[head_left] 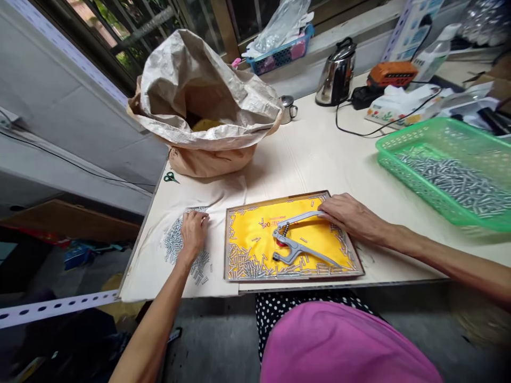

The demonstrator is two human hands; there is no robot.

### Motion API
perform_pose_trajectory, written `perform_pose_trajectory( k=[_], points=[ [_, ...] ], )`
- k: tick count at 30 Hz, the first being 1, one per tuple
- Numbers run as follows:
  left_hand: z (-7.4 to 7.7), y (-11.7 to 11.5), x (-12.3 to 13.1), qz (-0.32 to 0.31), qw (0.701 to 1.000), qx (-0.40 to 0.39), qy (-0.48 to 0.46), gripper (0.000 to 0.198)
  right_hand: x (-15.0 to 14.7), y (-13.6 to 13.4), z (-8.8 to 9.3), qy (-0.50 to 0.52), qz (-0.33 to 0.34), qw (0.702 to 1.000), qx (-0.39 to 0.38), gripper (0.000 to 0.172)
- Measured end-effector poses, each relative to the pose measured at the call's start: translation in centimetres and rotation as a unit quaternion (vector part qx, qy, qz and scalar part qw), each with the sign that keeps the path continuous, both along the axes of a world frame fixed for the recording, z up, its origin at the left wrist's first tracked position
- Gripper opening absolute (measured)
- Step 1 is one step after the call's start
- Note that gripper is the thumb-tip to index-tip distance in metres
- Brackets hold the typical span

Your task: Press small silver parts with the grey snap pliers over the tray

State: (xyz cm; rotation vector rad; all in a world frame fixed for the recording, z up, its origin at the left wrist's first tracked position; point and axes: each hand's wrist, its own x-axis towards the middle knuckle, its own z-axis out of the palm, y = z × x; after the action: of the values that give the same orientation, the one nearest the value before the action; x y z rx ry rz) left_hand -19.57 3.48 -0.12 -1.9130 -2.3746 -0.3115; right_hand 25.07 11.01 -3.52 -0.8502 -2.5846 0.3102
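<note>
My left hand point(194, 231) rests palm down with fingers curled on a heap of small metal pins point(175, 246) spread on white cloth at the table's left. My right hand point(348, 214) lies over the upper handle end of grey hand pliers point(297, 238). The pliers lie on a yellow-lined tray point(233, 236) with several loose pins along its front edge. Whether the left fingers pinch a pin is hidden.
A large crumpled paper sack point(207, 101) stands at the back left, small green scissors point(171, 177) beside it. A green basket point(403, 139) full of metal pins sits at the right. A kettle point(337, 72), metal cup point(287, 108), cable and clutter fill the back.
</note>
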Motion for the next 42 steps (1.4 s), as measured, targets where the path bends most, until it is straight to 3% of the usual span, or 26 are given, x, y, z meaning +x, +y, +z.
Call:
perform_pose_trajectory(
  k=[2, 5, 7, 10, 14, 22, 26, 29, 31, 34, 36, 39, 42],
  points=[
    [0.4, -1.2, 3.7, 0.032, 0.984, 0.018, -0.172, 0.024, -0.2, 0.1, -0.1, -0.008, 0.003, 1.0, 0.01, 0.036],
    [0.4, -3.3, 10.0, 0.014, 0.909, -0.046, -0.413, 0.027, -0.5, 0.3, 0.2, -0.02, 0.011, 0.999, 0.022, 0.034],
    [-0.1, -4.4, 13.2, -0.005, 0.88, -0.084, -0.468, 0.026, -0.8, 0.5, 0.6, -0.03, 0.015, 0.999, 0.032, 0.034],
    [-1.0, -5.1, 15.5, -0.017, 0.877, -0.099, -0.47, 0.023, -1.1, 0.6, 1.3, -0.037, 0.021, 0.998, 0.052, 0.036],
    [-1.7, -5.0, 15.7, -0.028, 0.887, -0.113, -0.447, 0.023, -1.3, 0.7, 1.8, -0.034, 0.019, 0.996, 0.077, 0.038],
    [-1.4, -4.7, 16.6, -0.012, 0.908, -0.165, -0.386, 0.016, -1.3, 0.8, 1.7, -0.033, 0.023, 0.996, 0.084, 0.034],
    [-1.1, -4.7, 16.9, 0.023, 0.886, -0.231, -0.402, 0.012, -1.4, 0.2, 1.6, -0.035, 0.016, 0.996, 0.08, 0.033],
    [-0.7, -4.7, 17.2, 0.01, 0.885, -0.241, -0.399, 0.013, -1.6, -1.2, 1.7, -0.046, -0.011, 0.996, 0.078, 0.033],
    [-0.5, -4.7, 17.3, -0.007, 0.895, -0.234, -0.381, 0.014, -1.8, -2.7, 1.7, -0.061, -0.038, 0.994, 0.081, 0.045],
    [-0.4, -4.8, 17.4, -0.014, 0.905, -0.23, -0.357, 0.013, -2.0, -5.2, 1.3, -0.081, -0.067, 0.991, 0.079, 0.085],
    [-0.4, -4.8, 17.4, -0.015, 0.909, -0.23, -0.348, 0.012, -2.1, -6.6, 1.0, -0.089, -0.071, 0.991, 0.07, 0.102],
    [-0.5, -4.9, 17.4, -0.018, 0.911, -0.225, -0.345, 0.012, -2.3, -7.9, 0.6, -0.096, -0.078, 0.991, 0.059, 0.108],
    [-0.6, -5.0, 17.4, -0.013, 0.908, -0.221, -0.355, 0.013, -2.6, -8.5, 0.5, -0.105, -0.097, 0.988, 0.053, 0.1]
  ],
)
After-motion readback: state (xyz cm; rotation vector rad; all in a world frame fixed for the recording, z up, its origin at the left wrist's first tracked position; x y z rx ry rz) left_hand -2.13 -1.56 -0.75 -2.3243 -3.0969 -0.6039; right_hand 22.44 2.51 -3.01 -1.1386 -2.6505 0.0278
